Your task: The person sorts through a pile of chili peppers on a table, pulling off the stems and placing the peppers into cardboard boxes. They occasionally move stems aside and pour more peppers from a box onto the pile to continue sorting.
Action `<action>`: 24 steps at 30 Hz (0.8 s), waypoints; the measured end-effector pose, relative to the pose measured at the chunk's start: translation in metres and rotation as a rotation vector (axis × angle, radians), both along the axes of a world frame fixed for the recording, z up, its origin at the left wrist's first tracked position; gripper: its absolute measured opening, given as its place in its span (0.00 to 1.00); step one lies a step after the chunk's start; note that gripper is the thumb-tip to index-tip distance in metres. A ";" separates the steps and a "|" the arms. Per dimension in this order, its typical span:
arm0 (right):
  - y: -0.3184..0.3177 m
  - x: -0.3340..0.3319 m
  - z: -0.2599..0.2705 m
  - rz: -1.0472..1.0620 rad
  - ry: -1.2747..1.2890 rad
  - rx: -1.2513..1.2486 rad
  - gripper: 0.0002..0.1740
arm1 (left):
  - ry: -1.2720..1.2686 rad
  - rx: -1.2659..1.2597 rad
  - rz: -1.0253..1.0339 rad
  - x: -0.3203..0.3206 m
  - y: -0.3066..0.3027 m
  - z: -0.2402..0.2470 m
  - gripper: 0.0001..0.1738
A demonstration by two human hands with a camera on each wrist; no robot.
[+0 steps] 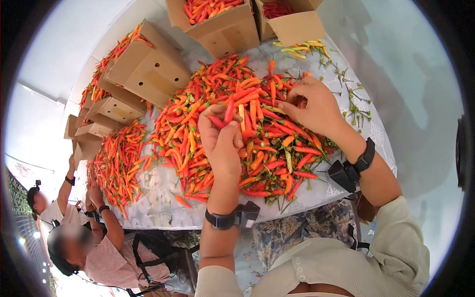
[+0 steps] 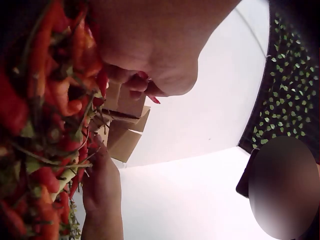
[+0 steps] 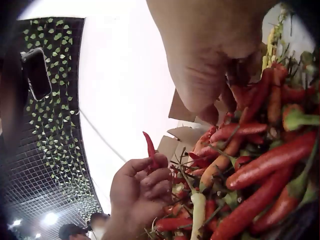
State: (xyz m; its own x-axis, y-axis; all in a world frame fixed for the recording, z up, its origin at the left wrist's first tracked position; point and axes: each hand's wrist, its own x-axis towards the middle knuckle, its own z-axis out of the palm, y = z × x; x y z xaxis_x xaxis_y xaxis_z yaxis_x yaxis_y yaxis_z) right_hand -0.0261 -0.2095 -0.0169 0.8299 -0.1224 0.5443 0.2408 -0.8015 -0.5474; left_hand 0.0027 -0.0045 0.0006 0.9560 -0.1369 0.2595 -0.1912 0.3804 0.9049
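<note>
Above the large pile of red and orange chili peppers [image 1: 198, 143] on the table [image 1: 163, 188], the left hand [image 1: 222, 143] grips red chilies [image 1: 229, 110] between curled fingers, while the right hand [image 1: 314, 106] dips bent fingers into the pile's right side, its fingertips partly hidden. Cardboard boxes of chilies [image 1: 222, 32] line the far and left edges; loose green stems [image 1: 357, 106] lie at right.
</note>
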 end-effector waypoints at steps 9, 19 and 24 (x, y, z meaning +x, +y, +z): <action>0.010 0.004 -0.004 0.093 -0.168 0.073 0.08 | 0.004 0.096 -0.034 -0.002 0.001 -0.002 0.08; 0.014 -0.004 -0.001 0.190 -0.058 -0.059 0.08 | 0.034 0.120 -0.048 -0.001 -0.001 -0.006 0.11; 0.008 0.004 -0.005 0.199 -0.051 0.079 0.06 | 0.007 0.099 -0.078 0.000 0.001 -0.007 0.10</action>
State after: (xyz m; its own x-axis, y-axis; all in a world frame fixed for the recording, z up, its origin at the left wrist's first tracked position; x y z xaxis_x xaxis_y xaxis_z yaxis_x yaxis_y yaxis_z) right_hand -0.0218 -0.2019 -0.0215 0.8136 -0.0030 0.5814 0.4190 -0.6902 -0.5900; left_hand 0.0024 -0.0032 -0.0061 0.9431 -0.2356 0.2346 -0.1583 0.3023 0.9400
